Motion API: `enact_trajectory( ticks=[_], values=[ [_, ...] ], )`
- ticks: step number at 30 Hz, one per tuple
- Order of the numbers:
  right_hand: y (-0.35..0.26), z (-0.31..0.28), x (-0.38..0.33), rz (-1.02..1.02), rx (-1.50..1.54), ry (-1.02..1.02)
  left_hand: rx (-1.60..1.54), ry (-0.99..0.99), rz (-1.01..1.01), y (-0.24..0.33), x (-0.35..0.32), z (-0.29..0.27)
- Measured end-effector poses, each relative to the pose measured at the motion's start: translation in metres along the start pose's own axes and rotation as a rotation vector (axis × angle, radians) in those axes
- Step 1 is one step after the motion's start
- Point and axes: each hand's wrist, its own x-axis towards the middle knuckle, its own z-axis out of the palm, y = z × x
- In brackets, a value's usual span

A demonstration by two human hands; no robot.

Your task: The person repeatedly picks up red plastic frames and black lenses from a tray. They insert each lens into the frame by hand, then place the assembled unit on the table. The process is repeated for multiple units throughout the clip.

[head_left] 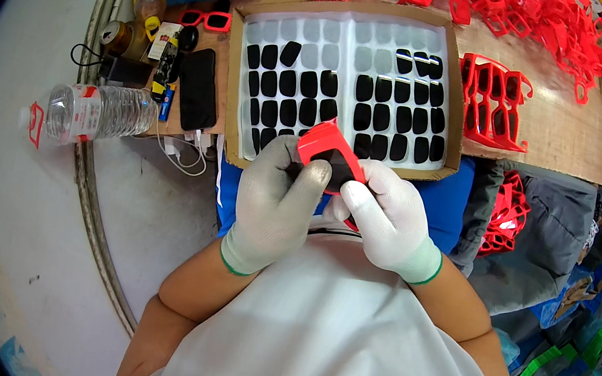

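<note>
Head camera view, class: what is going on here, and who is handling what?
A person in white gloves holds a red glasses frame with the left hand and right hand, over a white tray of dark lenses. More red frames lie stacked and heaped on the wooden bench. A clear bottle lies at the left.

Lenses (380, 114) in tray (452, 102) on table (561, 135), bottle (96, 112) left, glasses frames (496, 101) right, frame pile (518, 10) behind

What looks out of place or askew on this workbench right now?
The clear plastic water bottle lies on its side at the bench's left edge, partly overhanging it. The pile of red plastic glasses frames is a loose tangle. The white tray of dark lenses has empty pockets. Both gloved hands, left and right, hold one red frame.
</note>
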Motion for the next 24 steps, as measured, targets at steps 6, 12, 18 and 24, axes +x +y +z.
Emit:
enact_trajectory(
  ticks=[6,12,18,24],
  values=[
    [-0.001,0.005,0.001,-0.091,-0.270,0.069,0.201,0.093,0.036,-0.005,0.001,0.001],
    [0.007,-0.016,0.001,-0.025,-0.048,-0.118,-0.001,-0.190,0.022,-0.005,0.003,-0.025],
    [0.000,-0.031,0.000,0.047,0.089,-0.341,-0.310,-0.514,-0.010,0.007,0.004,-0.032],
    [-0.004,-0.026,-0.003,0.133,0.170,-0.301,-0.402,-0.551,-0.091,0.001,0.006,-0.035]
  ],
)
